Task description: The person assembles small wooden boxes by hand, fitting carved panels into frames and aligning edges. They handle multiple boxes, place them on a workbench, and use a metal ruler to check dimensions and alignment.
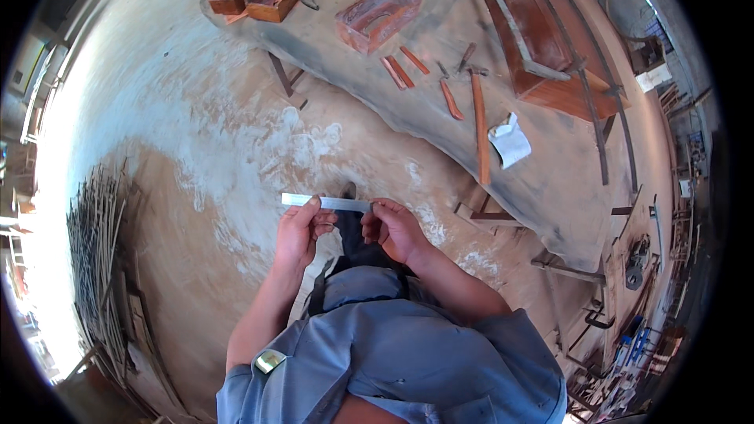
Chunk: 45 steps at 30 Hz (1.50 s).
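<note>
One flat white strip (343,204) spans the gap between the hands in the head view: the left hand (298,231) pinches it between thumb and fingers, just in from its left end, and the right hand (394,229) grips its right end. Any marks on the strip are too small to read. Beyond the right hand and to its right, a dusty worktable (424,110) bears a hammer (481,129) and a folded white paper (510,143), whose lettering, if any, cannot be made out. Farther beyond the hands stands an open wooden box (355,36). Nearer the body than the left hand, a shiny patch (269,361) on the blue sleeve (292,377) is illegible.
</note>
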Motion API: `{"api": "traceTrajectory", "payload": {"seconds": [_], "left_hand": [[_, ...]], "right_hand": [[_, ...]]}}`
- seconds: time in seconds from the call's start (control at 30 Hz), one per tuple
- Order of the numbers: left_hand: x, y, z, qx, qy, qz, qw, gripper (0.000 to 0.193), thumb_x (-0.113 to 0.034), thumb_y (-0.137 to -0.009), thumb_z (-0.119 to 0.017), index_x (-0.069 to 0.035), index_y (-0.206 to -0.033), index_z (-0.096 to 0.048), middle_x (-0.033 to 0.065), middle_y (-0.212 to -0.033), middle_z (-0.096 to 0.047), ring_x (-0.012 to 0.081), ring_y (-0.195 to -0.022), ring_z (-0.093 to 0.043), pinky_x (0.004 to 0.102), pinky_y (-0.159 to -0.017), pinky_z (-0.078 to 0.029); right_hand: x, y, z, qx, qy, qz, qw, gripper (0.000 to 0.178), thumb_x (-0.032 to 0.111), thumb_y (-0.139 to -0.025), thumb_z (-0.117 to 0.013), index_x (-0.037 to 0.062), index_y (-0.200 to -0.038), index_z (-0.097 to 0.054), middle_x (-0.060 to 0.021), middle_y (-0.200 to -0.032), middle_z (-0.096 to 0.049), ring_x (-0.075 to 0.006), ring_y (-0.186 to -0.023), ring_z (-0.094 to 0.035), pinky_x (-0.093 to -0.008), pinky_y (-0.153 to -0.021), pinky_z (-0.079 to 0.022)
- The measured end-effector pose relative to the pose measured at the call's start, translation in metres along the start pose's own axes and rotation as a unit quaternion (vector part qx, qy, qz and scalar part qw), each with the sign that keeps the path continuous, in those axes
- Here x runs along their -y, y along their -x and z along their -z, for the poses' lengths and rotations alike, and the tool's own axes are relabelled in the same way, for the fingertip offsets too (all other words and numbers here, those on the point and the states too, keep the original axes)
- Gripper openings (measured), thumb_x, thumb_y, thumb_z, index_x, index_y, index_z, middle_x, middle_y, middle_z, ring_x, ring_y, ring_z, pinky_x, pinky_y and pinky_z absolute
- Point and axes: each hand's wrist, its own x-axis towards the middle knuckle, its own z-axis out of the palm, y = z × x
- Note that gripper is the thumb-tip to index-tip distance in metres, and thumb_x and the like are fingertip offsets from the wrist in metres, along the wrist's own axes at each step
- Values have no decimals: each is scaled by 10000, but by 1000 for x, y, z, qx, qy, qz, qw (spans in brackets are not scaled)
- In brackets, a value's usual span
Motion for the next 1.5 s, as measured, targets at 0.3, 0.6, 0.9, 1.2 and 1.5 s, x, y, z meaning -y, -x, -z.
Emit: {"api": "traceTrajectory", "payload": {"seconds": [0.3,0.6,0.9,1.2,1.5], "left_hand": [[-119,-185,-39,-12,-86,51,995,204,-206,-941,-603,-9,-889,-615,103,-809,-665,167,-691,-659,263,-581,-540],[-151,-331,-93,63,-120,105,985,147,-181,-939,-610,-38,-930,-579,94,-828,-654,187,-708,-654,299,-585,-531],[-172,-404,-106,138,-172,182,958,151,-202,-948,-600,-57,-919,-570,67,-841,-656,163,-725,-640,281,-600,-495],[-188,-439,-108,157,-204,195,947,146,-194,-939,-614,-57,-894,-590,52,-808,-653,123,-654,-624,250,-561,-478],[-190,-447,-112,170,-224,194,940,153,-211,-938,-623,-63,-909,-597,49,-807,-657,128,-668,-633,258,-573,-498]], "right_hand": [[88,-180,-43,-6,-55,61,997,180,193,-984,-525,35,-1047,-586,-108,-879,-681,-198,-705,-654,-335,-580,-522],[155,-247,-47,-162,-129,184,961,198,217,-973,-559,27,-945,-607,-92,-840,-668,-176,-682,-642,-304,-564,-528],[161,-293,-48,-237,-169,274,916,216,253,-989,-536,41,-968,-572,-116,-870,-683,-191,-691,-653,-312,-585,-535],[166,-324,-65,-280,-194,308,888,197,248,-991,-531,52,-968,-545,-124,-855,-688,-198,-668,-655,-311,-579,-539],[171,-329,-67,-298,-188,320,879,237,229,-1024,-436,56,-1164,-516,-128,-870,-680,-213,-699,-645,-331,-612,-531]]}}
